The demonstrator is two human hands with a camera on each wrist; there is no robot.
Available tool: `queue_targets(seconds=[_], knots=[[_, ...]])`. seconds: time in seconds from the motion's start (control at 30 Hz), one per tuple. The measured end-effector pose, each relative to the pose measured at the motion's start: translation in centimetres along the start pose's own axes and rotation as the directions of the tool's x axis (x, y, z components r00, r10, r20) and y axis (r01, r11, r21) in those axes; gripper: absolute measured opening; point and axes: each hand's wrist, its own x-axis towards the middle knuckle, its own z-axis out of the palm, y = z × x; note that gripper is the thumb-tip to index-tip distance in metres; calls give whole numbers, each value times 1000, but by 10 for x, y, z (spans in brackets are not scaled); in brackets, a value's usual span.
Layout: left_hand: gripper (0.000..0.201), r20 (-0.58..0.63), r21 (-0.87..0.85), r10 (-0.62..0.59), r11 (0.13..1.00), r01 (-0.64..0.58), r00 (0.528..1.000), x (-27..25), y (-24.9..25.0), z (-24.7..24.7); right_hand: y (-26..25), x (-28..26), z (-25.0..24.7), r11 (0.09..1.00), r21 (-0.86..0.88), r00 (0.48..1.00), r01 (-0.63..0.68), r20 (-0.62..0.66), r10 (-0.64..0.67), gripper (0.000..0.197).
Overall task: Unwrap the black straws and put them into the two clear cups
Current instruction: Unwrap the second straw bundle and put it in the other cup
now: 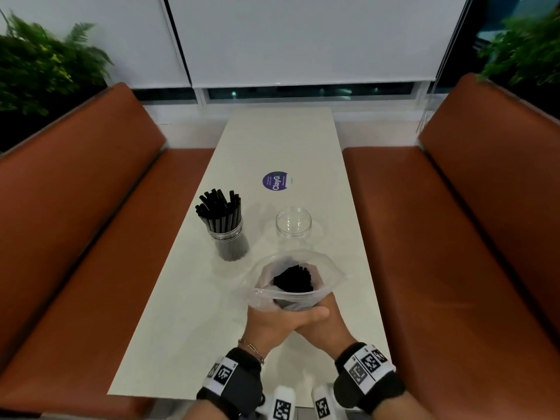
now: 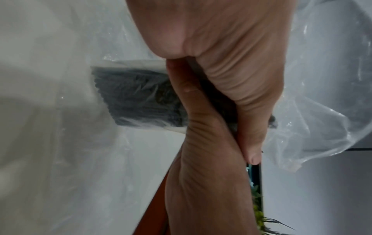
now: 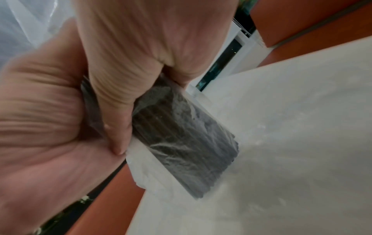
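Both hands hold upright, just above the table, a clear plastic bag (image 1: 321,268) with a bundle of black straws (image 1: 293,280) in it. My left hand (image 1: 269,324) and right hand (image 1: 327,328) wrap round the bag's lower half, palms together, fingers hidden behind it. The bag's mouth gapes open on top. The wrist views show the wrapped bundle (image 2: 136,98) (image 3: 181,143) sticking out below the gripping hands. Beyond stand two clear cups: the left cup (image 1: 230,247) is full of black straws (image 1: 218,207), the right cup (image 1: 293,224) is empty.
The long white table (image 1: 272,140) carries a round purple sticker (image 1: 275,180) behind the cups. Brown bench seats (image 1: 91,237) run along both sides, with green plants (image 1: 39,71) behind their backs and a window with white blinds at the far end.
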Motion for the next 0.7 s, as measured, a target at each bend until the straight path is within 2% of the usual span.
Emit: queue_targets(seconds=[0.13,0.2,0.33,0.37,0.47,0.57,0.67,0.7], knots=[[86,0,18,-141,990,141,990,-2,-27,13,44,-15,4,982,-123,988,-142,35,148,44],[87,22,47,-168,985,167,986,-4,-35,17,59,-22,5,964,-163,975,-208,42,217,40],[79,22,83,-232,970,229,972,-2,-50,15,69,-23,0,926,-231,925,-299,167,340,39],[72,10,110,-238,966,235,971,-1,-54,13,65,-22,-4,922,-223,907,-316,214,363,48],[50,28,231,-160,962,149,987,3,-62,9,37,-17,-28,905,-146,845,-400,325,426,83],[53,73,322,-103,944,75,992,3,-68,10,3,-14,-46,868,124,843,-481,338,419,77],[54,61,403,-85,914,53,995,4,-68,15,-6,-14,-48,852,202,857,-484,306,414,91],[64,94,425,-87,904,39,992,3,-68,15,-7,-15,-45,850,194,856,-489,292,426,93]])
